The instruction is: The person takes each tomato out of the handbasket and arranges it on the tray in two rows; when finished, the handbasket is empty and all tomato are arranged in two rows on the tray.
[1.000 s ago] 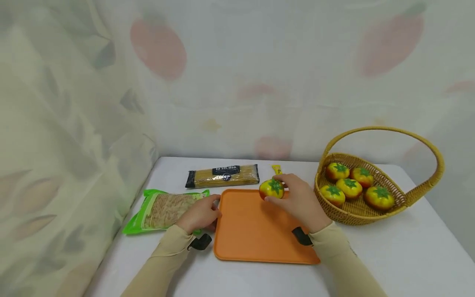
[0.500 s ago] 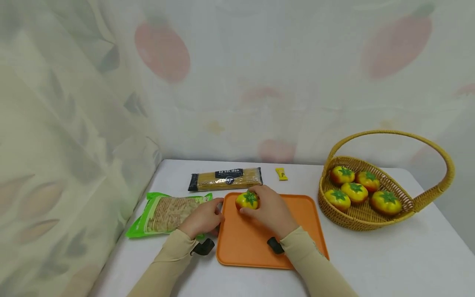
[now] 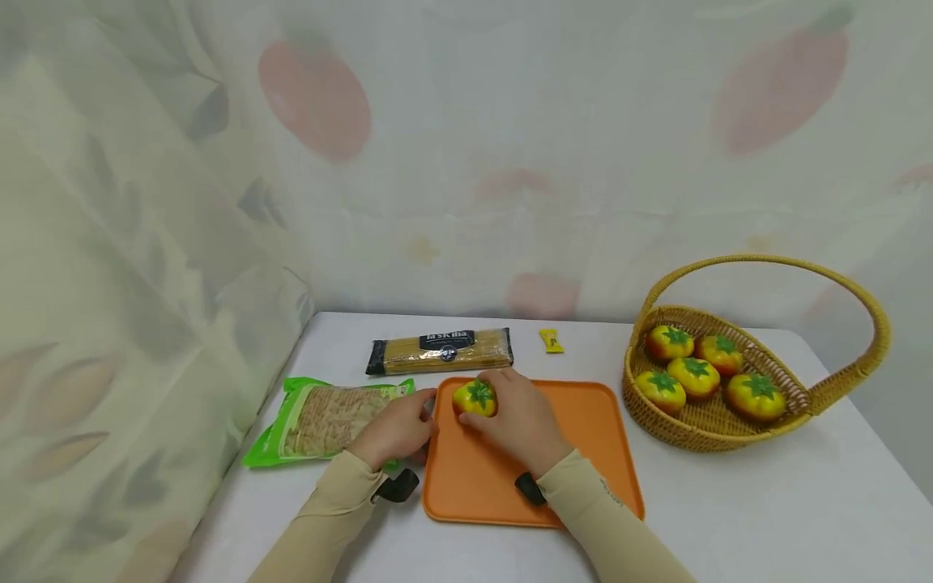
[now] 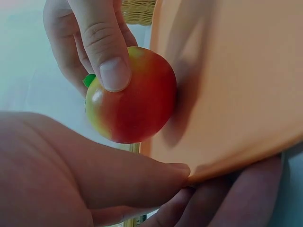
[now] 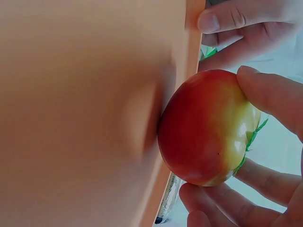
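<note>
Shining red and yellow, green-leaved on top, a round fruit (image 5: 203, 132) gripped by the right hand (image 3: 521, 417), an orange tray rim (image 3: 496, 523) pinched by the left hand (image 3: 394, 431)

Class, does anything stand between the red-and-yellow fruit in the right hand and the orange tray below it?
Nothing visible does. The right hand grips the fruit by its sides, and both wrist views show no object between its underside and the tray. Whether they touch is hard to tell.
</note>
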